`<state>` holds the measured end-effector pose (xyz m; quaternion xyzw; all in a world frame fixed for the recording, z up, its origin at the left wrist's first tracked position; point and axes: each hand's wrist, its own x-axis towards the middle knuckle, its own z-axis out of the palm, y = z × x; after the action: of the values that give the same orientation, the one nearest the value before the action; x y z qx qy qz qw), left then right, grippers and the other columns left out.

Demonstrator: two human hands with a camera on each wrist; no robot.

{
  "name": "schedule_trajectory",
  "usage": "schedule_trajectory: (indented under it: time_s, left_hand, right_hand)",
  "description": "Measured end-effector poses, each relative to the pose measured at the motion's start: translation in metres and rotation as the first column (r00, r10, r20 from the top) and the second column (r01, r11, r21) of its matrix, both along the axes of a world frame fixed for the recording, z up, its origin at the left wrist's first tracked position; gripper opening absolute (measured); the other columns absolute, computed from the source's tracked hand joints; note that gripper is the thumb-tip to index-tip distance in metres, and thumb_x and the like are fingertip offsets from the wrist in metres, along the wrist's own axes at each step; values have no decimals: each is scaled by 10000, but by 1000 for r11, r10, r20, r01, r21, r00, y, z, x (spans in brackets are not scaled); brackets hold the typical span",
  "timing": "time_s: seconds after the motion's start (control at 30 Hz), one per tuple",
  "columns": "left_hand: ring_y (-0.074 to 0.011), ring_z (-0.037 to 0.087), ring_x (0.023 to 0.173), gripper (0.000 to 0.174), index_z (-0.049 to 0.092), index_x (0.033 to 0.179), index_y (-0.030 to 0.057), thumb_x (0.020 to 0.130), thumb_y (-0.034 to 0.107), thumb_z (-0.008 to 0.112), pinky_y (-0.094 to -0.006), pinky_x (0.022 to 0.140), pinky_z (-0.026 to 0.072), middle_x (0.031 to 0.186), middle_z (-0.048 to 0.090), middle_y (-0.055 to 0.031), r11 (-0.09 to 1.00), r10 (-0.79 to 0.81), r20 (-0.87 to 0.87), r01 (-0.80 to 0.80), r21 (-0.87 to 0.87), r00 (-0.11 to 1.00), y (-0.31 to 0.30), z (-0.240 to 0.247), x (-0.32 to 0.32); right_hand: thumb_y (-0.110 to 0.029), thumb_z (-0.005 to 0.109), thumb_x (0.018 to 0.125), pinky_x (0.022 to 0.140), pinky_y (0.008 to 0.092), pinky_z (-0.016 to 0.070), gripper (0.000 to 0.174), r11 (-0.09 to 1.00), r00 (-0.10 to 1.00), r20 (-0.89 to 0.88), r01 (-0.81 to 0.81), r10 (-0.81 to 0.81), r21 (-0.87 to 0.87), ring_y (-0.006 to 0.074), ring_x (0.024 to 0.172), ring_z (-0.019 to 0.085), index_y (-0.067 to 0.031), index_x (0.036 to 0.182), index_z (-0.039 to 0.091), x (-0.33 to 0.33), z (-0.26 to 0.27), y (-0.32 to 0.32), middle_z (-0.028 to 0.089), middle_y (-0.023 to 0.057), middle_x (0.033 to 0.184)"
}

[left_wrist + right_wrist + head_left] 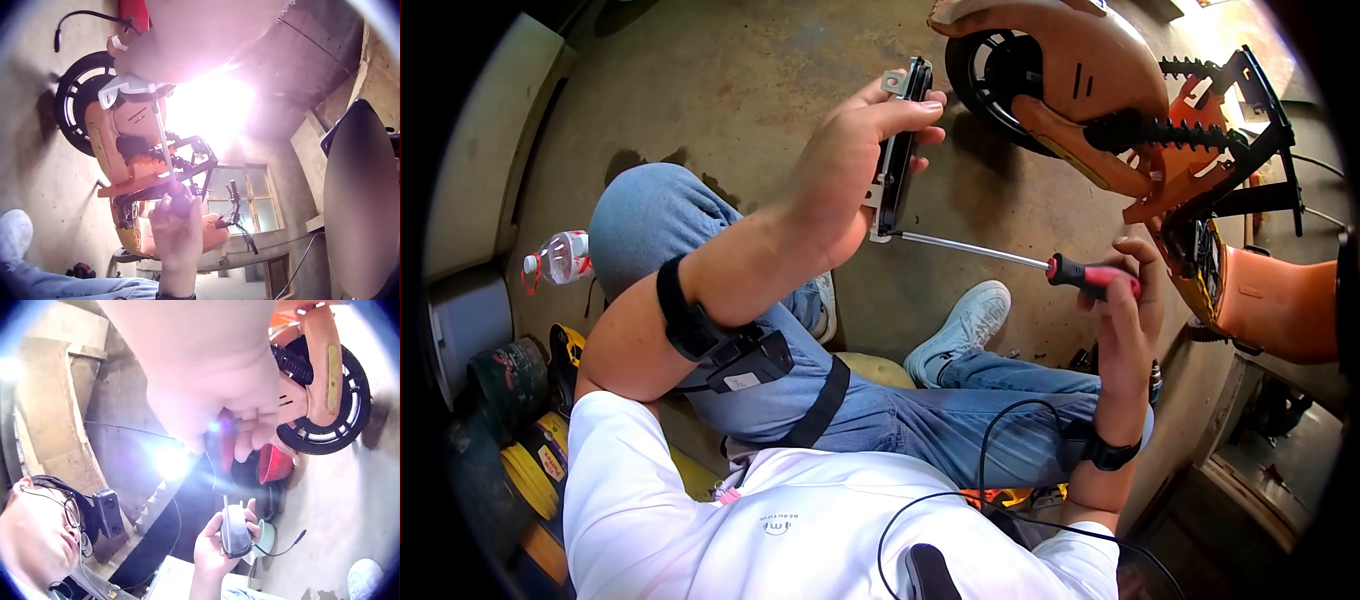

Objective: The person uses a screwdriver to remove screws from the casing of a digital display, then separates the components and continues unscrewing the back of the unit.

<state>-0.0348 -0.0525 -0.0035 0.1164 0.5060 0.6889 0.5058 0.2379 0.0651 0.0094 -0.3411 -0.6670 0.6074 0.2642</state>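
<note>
In the head view my left hand (825, 170) grips a slim black part (893, 160) with metal bracket tabs at both ends, holding it out in front of me. From the right wrist view the part (240, 528) shows a rounded, greyish face, with my left fingers around its sides. My right hand (1128, 320) holds a screwdriver (975, 250) by its red and black handle, with the fingertips around it. The shaft reaches across to the part's lower end, its tip right at the bracket there. In the left wrist view the shaft (164, 134) meets the white-looking bracket (115, 90).
An orange scooter (1100, 95) with black wheel and springs stands at the right. A plastic bottle (560, 258) is beside my knee, with a yellow roll (535, 465) lower left. My white shoe (962, 330) rests on the floor. A black cable (985, 440) loops over my lap.
</note>
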Motion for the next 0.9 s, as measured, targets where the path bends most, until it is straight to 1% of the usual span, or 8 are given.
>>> schedule_trajectory:
  time_s: [0.17,0.23,0.37,0.57,0.67,0.73,0.8,0.9]
  left_hand:
    - [-118,629,1043,359,561,1252,41,941,216,599,-268,868,501,1235,661,-45,1000,-2,0,2,0,1000,0,-1,0]
    - [-115,628,1041,354,561,1250,43,942,214,595,-266,862,499,1236,661,-45,1000,4,2,-4,-11,1000,0,0,-1]
    - [-113,628,1036,349,562,1250,47,941,207,591,-265,857,498,1235,661,-45,1000,-2,-10,2,-11,1000,0,-2,-2]
    - [-121,620,1035,373,536,1285,47,938,177,584,-267,856,491,1254,649,-42,999,-12,4,12,-31,1000,0,-1,0]
    - [-124,616,1029,392,526,1306,48,936,164,584,-270,853,491,1256,646,-42,1000,4,46,-3,-15,999,0,-4,-1]
    - [-128,615,1014,424,511,1339,49,936,156,584,-273,841,500,1250,646,-45,999,26,70,-24,-29,997,0,2,1]
    - [-130,617,1002,422,504,1344,47,941,150,574,-277,823,513,1251,643,-48,999,43,111,-41,-21,993,2,-8,-1]
    - [-141,620,997,445,472,1375,64,943,129,555,-288,802,525,1265,635,-57,999,33,123,-34,8,992,3,-7,1]
  right_hand:
    - [-327,647,912,766,264,487,582,979,968,240,-23,72,-202,155,819,599,-12,1338,407,7,9,6,586,127,1079]
    - [-326,641,923,741,253,483,535,996,1000,8,-18,18,-82,140,809,597,-15,1304,430,-6,7,-5,596,123,1056]
    - [-321,640,924,735,250,479,510,999,999,-48,-24,22,-31,133,805,593,-22,1286,443,-11,8,-6,597,123,1052]
    - [-325,633,935,675,249,496,521,987,963,259,-37,77,-154,136,804,608,-27,1310,429,8,12,7,619,107,1006]
    - [-287,632,925,727,264,506,542,990,997,7,-79,80,-118,156,872,621,-24,1341,406,0,3,1,614,118,1048]
    - [-137,612,868,820,291,505,555,978,994,-82,-91,77,-187,178,968,607,-43,1368,390,-5,10,0,587,142,1115]
    - [-80,595,862,785,276,511,511,975,979,-124,-178,161,-135,163,912,606,-43,1336,407,-3,6,9,588,134,1100]
    - [-113,586,949,597,229,479,320,987,995,20,-93,96,-128,92,683,578,-37,1237,470,-2,5,11,625,87,975]
